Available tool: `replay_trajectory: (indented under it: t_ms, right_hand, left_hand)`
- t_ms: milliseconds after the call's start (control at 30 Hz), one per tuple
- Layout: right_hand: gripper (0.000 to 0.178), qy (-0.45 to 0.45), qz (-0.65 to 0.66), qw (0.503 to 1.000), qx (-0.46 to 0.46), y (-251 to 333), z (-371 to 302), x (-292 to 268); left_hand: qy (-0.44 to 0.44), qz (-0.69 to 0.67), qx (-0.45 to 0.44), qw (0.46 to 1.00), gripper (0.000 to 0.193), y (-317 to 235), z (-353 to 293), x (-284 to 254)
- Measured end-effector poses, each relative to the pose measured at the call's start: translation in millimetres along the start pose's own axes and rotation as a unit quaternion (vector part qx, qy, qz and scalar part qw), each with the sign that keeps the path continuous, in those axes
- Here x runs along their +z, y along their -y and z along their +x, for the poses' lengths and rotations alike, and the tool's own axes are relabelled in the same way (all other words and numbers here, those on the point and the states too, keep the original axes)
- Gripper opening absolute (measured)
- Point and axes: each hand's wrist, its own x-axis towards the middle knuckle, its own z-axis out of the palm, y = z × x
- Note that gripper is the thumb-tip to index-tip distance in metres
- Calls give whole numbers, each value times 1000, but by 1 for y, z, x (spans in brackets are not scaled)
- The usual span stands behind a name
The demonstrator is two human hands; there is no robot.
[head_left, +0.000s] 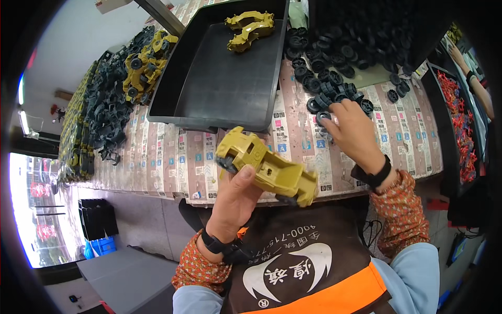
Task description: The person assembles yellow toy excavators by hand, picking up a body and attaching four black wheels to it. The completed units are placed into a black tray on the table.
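My left hand [235, 201] is wrapped round a yellow plastic toy truck [285, 175], thumb pressed on its side. The truck is tilted in front of me over the table's near edge, its open bed toward me. Dark wheels show at its front left corner and under its rear end. Farther right, my right hand [354, 128] reaches to the near edge of a heap of black toy wheels [327, 86]. Its thumb and forefinger close on one black wheel [320, 117], partly covered by the fingertips.
A black tray [225, 83] holds a few yellow body parts [251, 31]. Left of it lie yellow toy vehicles [144, 73] and heaped dark grey parts [107, 94]. At far right stands a bin of red and blue pieces [457, 125], with another person's arm [478, 86] beyond.
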Motion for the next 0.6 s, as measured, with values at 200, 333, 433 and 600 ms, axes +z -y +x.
replay_trajectory:
  t_ms: [200, 333, 433, 600]
  right_hand:
    - [31, 8, 34, 999, -16, 8, 4, 22]
    - [36, 131, 411, 898, 91, 31, -2, -8]
    - [39, 195, 624, 743, 142, 61, -11, -24]
    - [47, 178, 684, 692, 148, 81, -29, -22]
  left_hand:
    - [21, -53, -74, 996, 64, -1, -4, 6]
    - [9, -13, -82, 996, 62, 2, -7, 8]
    - [11, 39, -110, 993, 67, -3, -8, 19]
    - [21, 44, -153, 987, 73, -1, -8, 18]
